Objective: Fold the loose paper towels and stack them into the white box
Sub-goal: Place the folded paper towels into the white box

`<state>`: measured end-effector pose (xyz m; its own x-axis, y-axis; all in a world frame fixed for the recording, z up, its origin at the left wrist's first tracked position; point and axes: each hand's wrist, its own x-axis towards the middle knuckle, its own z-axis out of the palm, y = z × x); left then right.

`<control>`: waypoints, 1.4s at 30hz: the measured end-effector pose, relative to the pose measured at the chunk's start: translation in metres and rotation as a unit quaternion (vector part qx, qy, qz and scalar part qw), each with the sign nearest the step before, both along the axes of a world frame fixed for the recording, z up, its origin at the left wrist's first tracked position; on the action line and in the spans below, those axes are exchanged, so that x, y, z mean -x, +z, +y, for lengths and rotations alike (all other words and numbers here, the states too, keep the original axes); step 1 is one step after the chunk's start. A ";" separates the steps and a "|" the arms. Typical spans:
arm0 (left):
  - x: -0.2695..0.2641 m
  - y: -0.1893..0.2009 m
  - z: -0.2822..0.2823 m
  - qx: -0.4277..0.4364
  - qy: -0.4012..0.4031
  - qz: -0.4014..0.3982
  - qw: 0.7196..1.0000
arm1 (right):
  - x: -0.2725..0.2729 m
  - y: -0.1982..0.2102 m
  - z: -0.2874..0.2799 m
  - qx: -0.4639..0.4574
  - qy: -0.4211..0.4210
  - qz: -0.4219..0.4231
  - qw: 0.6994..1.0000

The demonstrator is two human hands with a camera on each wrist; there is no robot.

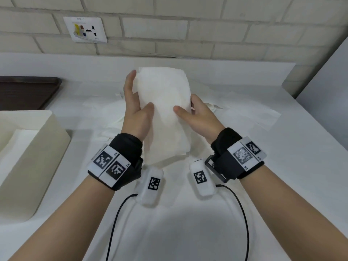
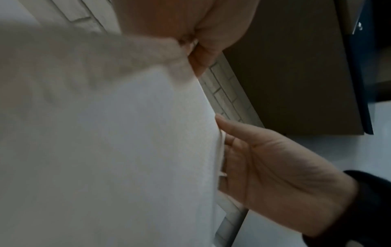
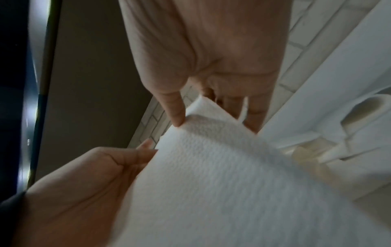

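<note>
Holding now: both hands carry one folded paper towel (image 1: 163, 110) in the air above the white surface (image 1: 244, 185), roughly upright, its lower end hanging free between the wrists.
Left hand: the left hand (image 1: 134, 110) has its thumb on the near face and its fingers (image 1: 130, 80) running up the left edge, curled round the towel.
Right hand: the right hand (image 1: 197, 117) pinches the right edge, thumb in front, fingers (image 3: 251, 117) behind.
Weight and feel: judged very light, soft and limp; the embossed layers look apt to splay, sag or tear if tugged.
Where to hold: best by the two long edges, layers pinched together, so that the fold stays closed on the way over.
Destination: the white box (image 1: 33, 147) stands to the left on the surface; something white, probably towels, lies inside.
Remaining: more loose paper towels (image 1: 250, 110) lie spread behind and to the right.
Writing: the wall card (image 1: 85, 30) has a heading too blurred to read; the wrist markers (image 1: 109, 162) carry small characters, not legible for certain.
Also there: a dark brown tray (image 1: 28, 91) at far left.
</note>
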<state>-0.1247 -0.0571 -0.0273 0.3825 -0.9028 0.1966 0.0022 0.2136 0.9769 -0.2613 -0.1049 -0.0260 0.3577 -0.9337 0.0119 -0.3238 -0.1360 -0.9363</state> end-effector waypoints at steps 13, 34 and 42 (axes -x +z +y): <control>0.022 -0.019 -0.022 -0.192 -0.115 -0.132 0.966 | 0.030 -0.011 0.007 -0.024 0.004 0.073 0.997; 0.063 -0.019 -0.027 0.000 -0.094 -0.132 0.987 | 0.032 -0.018 0.005 0.050 -0.074 -0.094 0.992; 0.058 -0.031 -0.026 -0.050 -0.080 -0.111 0.989 | 0.037 -0.031 0.005 0.018 -0.079 -0.057 0.995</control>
